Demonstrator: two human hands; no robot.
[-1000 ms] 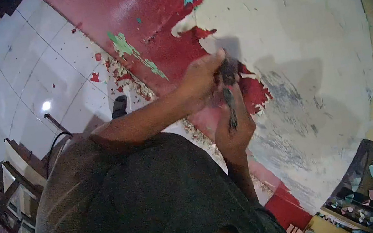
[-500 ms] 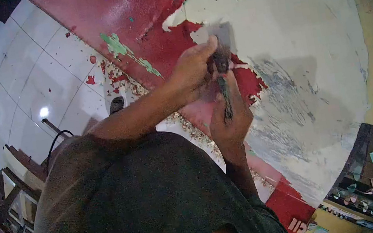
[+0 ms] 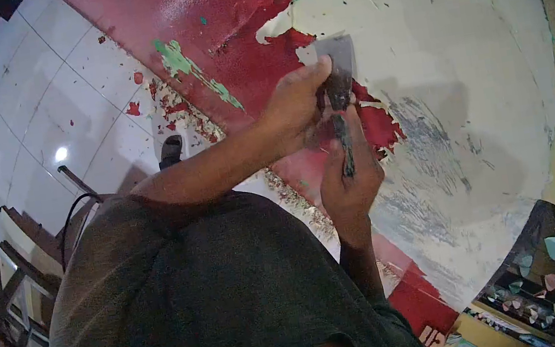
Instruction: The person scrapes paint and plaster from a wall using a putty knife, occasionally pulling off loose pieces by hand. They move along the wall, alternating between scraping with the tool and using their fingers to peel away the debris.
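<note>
A scraper [image 3: 337, 57] with a flat grey blade and a dark handle is held in front of the wall. My left hand [image 3: 297, 109] is closed on it, thumb pressed on the blade. Lower down, my right hand [image 3: 352, 180] wraps round its handle. Behind the hands, red paint [image 3: 243, 64] with torn edges meets a bare cream wall surface [image 3: 416, 45]. Grey scrape marks [image 3: 426, 158] cover part of the cream area, right of my right hand.
Paint flakes [image 3: 175, 110] lie along the foot of the wall on the white tiled floor [image 3: 30, 103]. A dark shoe [image 3: 171, 150] is on the tiles. Dark frames [image 3: 27, 275] stand at the lower left. A dark panel with petal shapes [image 3: 550, 269] is at the lower right.
The view has shifted slightly, so the wall and hands appear a little farther right. Both hands keep their hold on the scraper.
</note>
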